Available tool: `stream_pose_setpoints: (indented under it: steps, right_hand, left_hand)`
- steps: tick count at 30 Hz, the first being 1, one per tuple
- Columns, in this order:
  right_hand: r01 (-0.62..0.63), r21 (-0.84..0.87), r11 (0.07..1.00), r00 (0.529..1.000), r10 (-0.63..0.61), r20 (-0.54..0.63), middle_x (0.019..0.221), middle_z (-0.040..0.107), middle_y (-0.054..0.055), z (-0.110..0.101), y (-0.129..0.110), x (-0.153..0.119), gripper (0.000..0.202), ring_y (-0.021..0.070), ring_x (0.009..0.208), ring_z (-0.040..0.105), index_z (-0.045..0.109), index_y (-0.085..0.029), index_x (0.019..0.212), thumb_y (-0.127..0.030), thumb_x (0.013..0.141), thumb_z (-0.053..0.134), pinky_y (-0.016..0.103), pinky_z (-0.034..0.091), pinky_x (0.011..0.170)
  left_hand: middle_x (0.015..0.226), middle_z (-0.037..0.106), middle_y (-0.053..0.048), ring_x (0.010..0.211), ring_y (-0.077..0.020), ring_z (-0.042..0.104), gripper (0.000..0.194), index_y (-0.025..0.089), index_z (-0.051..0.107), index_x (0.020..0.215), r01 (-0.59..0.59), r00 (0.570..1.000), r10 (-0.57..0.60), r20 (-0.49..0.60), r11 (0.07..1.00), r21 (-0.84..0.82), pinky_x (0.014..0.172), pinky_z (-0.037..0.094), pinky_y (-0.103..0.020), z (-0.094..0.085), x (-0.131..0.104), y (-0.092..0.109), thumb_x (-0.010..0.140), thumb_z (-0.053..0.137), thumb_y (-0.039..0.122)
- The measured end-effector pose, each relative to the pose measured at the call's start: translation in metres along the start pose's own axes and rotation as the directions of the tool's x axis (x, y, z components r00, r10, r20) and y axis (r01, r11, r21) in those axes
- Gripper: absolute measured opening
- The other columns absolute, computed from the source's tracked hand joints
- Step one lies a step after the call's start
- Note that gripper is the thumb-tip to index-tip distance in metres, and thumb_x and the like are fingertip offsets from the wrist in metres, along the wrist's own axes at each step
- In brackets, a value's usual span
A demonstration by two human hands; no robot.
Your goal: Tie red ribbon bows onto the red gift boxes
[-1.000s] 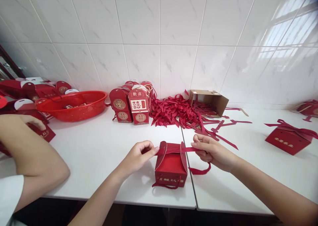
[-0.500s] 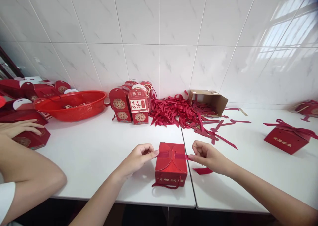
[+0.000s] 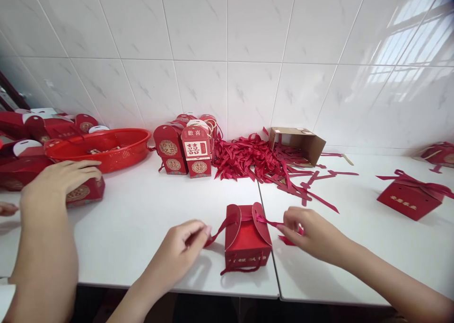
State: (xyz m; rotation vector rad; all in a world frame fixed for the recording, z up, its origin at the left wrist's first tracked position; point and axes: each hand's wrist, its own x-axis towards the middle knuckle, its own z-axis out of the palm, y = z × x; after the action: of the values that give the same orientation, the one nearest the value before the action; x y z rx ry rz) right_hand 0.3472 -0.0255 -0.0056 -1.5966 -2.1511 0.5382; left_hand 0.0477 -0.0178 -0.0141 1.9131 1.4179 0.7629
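Observation:
A red gift box [image 3: 247, 240] stands on the white table, a red ribbon [image 3: 220, 229] threaded through the slots of its two rounded top flaps. The flaps are slightly raised and apart. To the left of the box, my left hand [image 3: 184, 249] pinches one end of the ribbon between thumb and fingers. On the right, my right hand [image 3: 307, 231] grips the other end, with a loose tail hanging below it. A dark red cord handle [image 3: 243, 269] droops at the box's front.
Another person's hand [image 3: 67, 174] rests on a red box [image 3: 87, 193] at the left. Behind are a red basket [image 3: 127, 150], upright boxes [image 3: 199, 148], a ribbon pile [image 3: 244, 157] and a cardboard box [image 3: 315, 148]. A bow-tied box [image 3: 409, 200] stands right.
My left hand has moved left and down, drawing ribbon out from the box, and the flaps have lifted. My right hand moved slightly right. The other person's hand and box shifted right.

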Motion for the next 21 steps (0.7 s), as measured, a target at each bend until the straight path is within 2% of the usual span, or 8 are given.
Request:
stream_pose_setpoints:
  steps: [2,4,7,9,12,14,18,21]
  right_hand:
    - [-0.003,0.049,0.999,0.983,-0.006,0.181,0.063,0.060,0.004,0.004,-0.005,-0.007,0.033,0.0168,0.056,0.050,0.057,-0.022,0.062,-0.042,0.086,0.048,0.031,0.036,0.053]
    - [-0.043,0.117,0.992,0.956,0.006,0.294,0.066,0.063,0.004,0.011,-0.008,-0.010,0.031,0.0177,0.058,0.053,0.063,-0.023,0.071,-0.045,0.087,0.047,0.031,0.038,0.055]
    - [-0.200,0.283,0.938,0.964,0.136,0.229,0.079,0.063,0.006,0.022,-0.007,-0.009,0.035,0.0209,0.070,0.058,0.063,-0.023,0.089,-0.054,0.084,0.049,0.034,0.045,0.064]
    - [-0.294,0.516,0.805,0.956,0.254,0.148,0.090,0.062,0.007,0.026,-0.004,-0.005,0.043,0.0216,0.079,0.060,0.059,-0.022,0.104,-0.059,0.083,0.049,0.035,0.048,0.069]
    - [-0.262,0.859,0.439,0.932,0.346,0.108,0.107,0.058,0.006,0.022,-0.001,0.001,0.048,0.0190,0.084,0.061,0.053,-0.027,0.119,-0.059,0.084,0.050,0.032,0.051,0.070]
    - [-0.193,0.952,0.237,0.923,0.374,0.094,0.103,0.059,0.004,0.015,0.000,0.004,0.041,0.0171,0.081,0.061,0.058,-0.029,0.114,-0.055,0.083,0.054,0.030,0.051,0.068]
    - [-0.101,0.991,0.082,0.887,0.458,0.053,0.082,0.061,0.001,0.005,0.003,0.006,0.019,0.0155,0.073,0.059,0.067,-0.027,0.087,-0.044,0.078,0.065,0.028,0.052,0.066]
    - [-0.063,0.997,0.039,0.873,0.487,0.036,0.078,0.061,0.001,0.003,0.003,0.004,0.012,0.0142,0.073,0.057,0.069,-0.025,0.080,-0.033,0.072,0.074,0.025,0.052,0.064]
  left_hand:
    - [0.061,0.053,-0.001,0.062,-0.0190,0.051,0.030,0.023,0.057,0.067,0.024,0.986,-0.019,0.163,0.999,-0.029,0.058,0.037,-0.025,0.001,-0.008,0.000,0.085,0.047,0.045]
    - [0.065,0.059,-0.001,0.067,-0.0217,0.057,0.022,0.025,0.063,0.082,0.061,0.982,-0.045,0.184,0.995,-0.078,0.063,0.040,-0.027,0.006,-0.011,-0.004,0.082,0.051,0.043]
    - [0.073,0.063,-0.002,0.070,-0.0197,0.059,0.030,0.024,0.059,0.106,0.179,0.982,-0.161,0.098,0.960,-0.216,0.066,0.043,-0.027,0.015,-0.005,-0.013,0.081,0.053,0.039]
    - [0.079,0.062,0.000,0.064,-0.0151,0.056,0.029,0.024,0.054,0.110,0.202,0.979,-0.200,0.049,0.887,-0.415,0.063,0.043,-0.025,0.017,0.002,-0.015,0.083,0.051,0.032]
    - [0.086,0.061,0.001,0.070,-0.0133,0.058,0.018,0.024,0.053,0.102,0.150,0.977,-0.213,0.018,0.621,-0.770,0.060,0.046,-0.024,0.012,0.014,-0.008,0.083,0.053,0.024]
    - [0.088,0.062,-0.001,0.072,-0.0126,0.061,0.017,0.021,0.057,0.099,0.129,0.963,-0.269,0.018,0.401,-0.907,0.058,0.050,-0.023,0.007,0.019,-0.001,0.083,0.055,0.018]
    - [0.074,0.058,-0.003,0.059,-0.0057,0.059,0.029,0.006,0.059,0.110,0.082,0.921,-0.383,0.062,0.037,-0.996,0.050,0.052,-0.011,-0.002,0.026,0.011,0.086,0.044,0.001]
    - [0.078,0.060,-0.006,0.068,-0.0070,0.065,0.034,0.003,0.058,0.112,0.009,0.905,-0.423,0.038,-0.070,-0.998,0.059,0.057,-0.011,-0.002,0.028,0.015,0.087,0.036,-0.004]
